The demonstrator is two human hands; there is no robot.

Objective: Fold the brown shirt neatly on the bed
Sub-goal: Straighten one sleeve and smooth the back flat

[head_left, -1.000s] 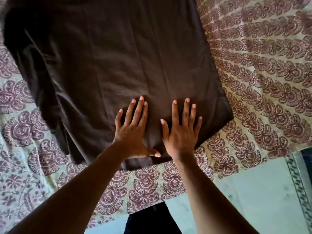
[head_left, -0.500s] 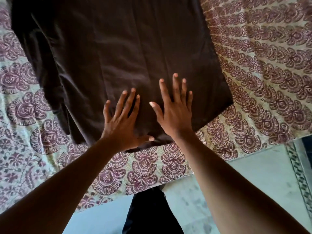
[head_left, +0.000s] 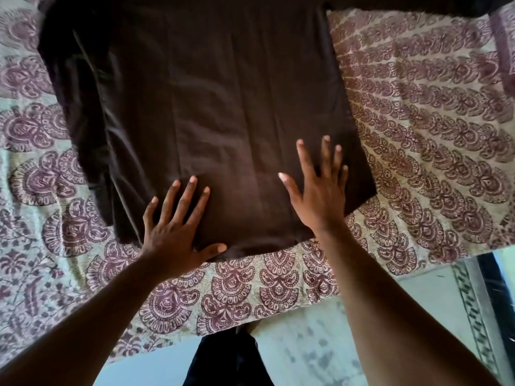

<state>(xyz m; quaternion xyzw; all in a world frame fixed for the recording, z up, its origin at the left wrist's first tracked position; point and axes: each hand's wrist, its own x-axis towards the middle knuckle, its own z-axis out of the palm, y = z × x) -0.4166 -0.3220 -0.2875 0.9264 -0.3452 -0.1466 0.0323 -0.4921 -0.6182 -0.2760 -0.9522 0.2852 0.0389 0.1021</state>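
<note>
Hands spread apart since earlier, patterned bedspread, pale floor

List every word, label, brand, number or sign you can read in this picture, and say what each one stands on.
None: no readable text anywhere in this view.
Shirt: plain brown cloth, no label or print showing.
Bedsheet: a repeating maroon pattern only, no letters or numbers.
Left hand and right hand: both bare and spread flat on the shirt, nothing written on them.
</note>
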